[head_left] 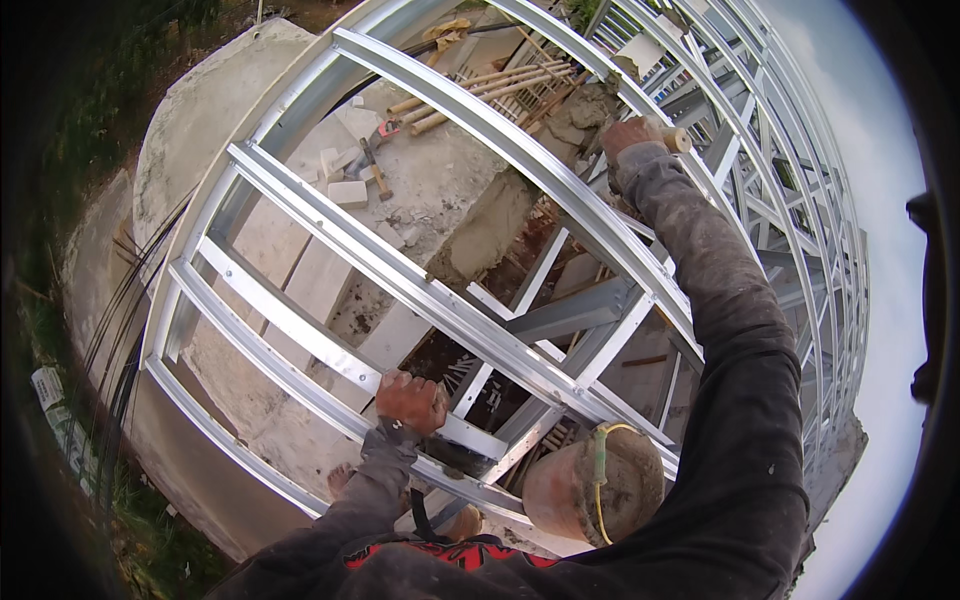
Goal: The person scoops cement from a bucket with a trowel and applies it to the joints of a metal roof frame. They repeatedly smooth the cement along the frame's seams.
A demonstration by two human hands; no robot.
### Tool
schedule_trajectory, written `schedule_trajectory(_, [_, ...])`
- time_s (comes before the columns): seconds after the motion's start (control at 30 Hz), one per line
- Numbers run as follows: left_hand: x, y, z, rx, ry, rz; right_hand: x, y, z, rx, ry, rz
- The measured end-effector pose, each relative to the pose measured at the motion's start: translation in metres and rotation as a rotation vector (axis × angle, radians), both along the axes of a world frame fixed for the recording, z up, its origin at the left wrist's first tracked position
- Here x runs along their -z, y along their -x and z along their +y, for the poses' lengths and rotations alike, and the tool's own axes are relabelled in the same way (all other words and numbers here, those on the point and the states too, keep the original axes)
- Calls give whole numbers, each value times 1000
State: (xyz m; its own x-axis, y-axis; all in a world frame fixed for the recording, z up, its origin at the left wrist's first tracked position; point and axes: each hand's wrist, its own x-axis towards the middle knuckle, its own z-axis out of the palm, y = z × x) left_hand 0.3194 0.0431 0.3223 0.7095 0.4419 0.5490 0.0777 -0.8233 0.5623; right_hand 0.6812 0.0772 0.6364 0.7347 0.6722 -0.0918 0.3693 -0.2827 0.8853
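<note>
While the left hand (410,402) curls tightly over a metal strip (290,318) and the right hand (632,135) clenches a wooden handle (679,140), I'd worry that a bumped elbow could tip the bucket (552,490) nearby, or a lost grip cause a fall between the beams (330,218). The strip, bright silver and narrow, slants across the lower left, between 2 beams.

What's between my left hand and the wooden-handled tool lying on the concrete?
In the head view, a long silver beam crosses between your left hand and the tool, with a pale block below it.
</note>
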Motion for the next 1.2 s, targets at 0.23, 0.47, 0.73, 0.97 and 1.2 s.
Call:
schedule_trajectory(0.23, [-3,0,0,-14,-29,6,-1,26,-16,-153,-15,108])
schedule_trajectory(0.47, [-2,-2,0,-35,-63,-16,-58,25,-48,-79,4,79])
schedule_trajectory(0.73, [-4,-1,0,-28,-98,50,-128,118,-210,-28,-721,476])
schedule_trajectory(0.97, [-3,-1,-3,-38,-147,101,-113,270,-373,377,-1014,796])
schedule_trajectory(1.2, [1,-2,-4,-50,-210,207,-41,314,-441,555,-737,863])
